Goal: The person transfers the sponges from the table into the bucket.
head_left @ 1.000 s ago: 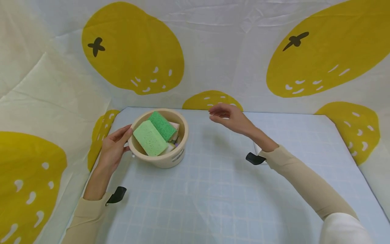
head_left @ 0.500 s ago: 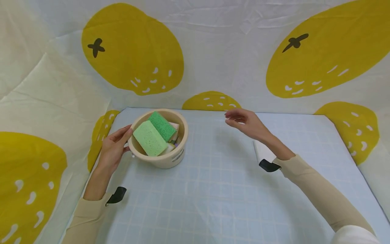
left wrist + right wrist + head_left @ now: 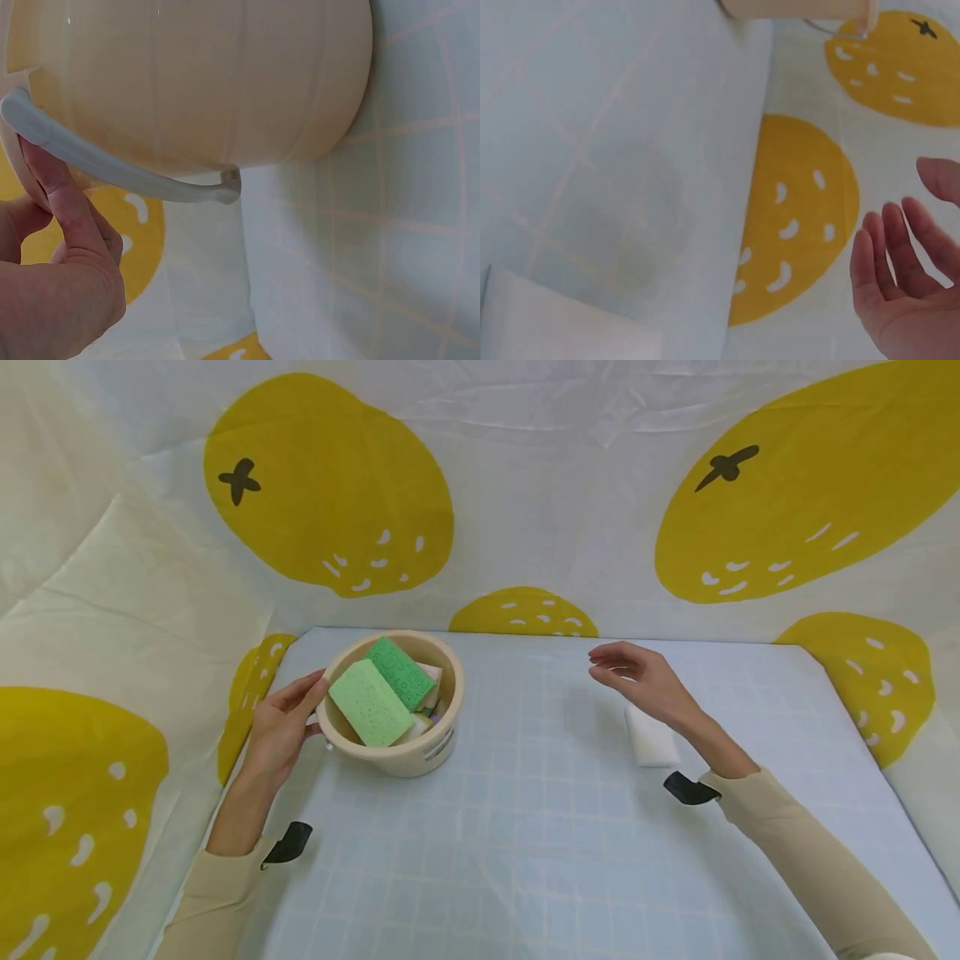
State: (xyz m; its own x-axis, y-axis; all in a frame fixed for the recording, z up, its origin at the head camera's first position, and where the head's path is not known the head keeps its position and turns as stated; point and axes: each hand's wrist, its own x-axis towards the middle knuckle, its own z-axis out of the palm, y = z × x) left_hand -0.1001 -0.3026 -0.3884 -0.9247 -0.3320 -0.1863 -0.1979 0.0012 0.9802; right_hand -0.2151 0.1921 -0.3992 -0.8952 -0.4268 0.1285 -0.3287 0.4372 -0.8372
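Note:
A cream bucket (image 3: 408,763) stands at the left of the table. My left hand (image 3: 279,735) pinches its rim from the left side, and in the left wrist view the fingers are tucked beneath the grey handle (image 3: 120,166). On top inside the bucket lie a light green sponge (image 3: 371,703) and a darker green sponge (image 3: 402,674). Paler things under them are partly hidden. Over the right half of the table, my right hand (image 3: 641,681) hovers with relaxed, slightly bent fingers and nothing in them. Just below it lies a flat white folded piece (image 3: 651,739), whose material I cannot tell.
The table (image 3: 510,843) has a pale blue checked cover. A white sheet with large yellow fruit prints (image 3: 330,477) hangs behind the table and along both sides.
My right hand has moved right and slightly nearer, away from the bucket, uncovering the white folded piece. The left hand and the bucket have stayed put.

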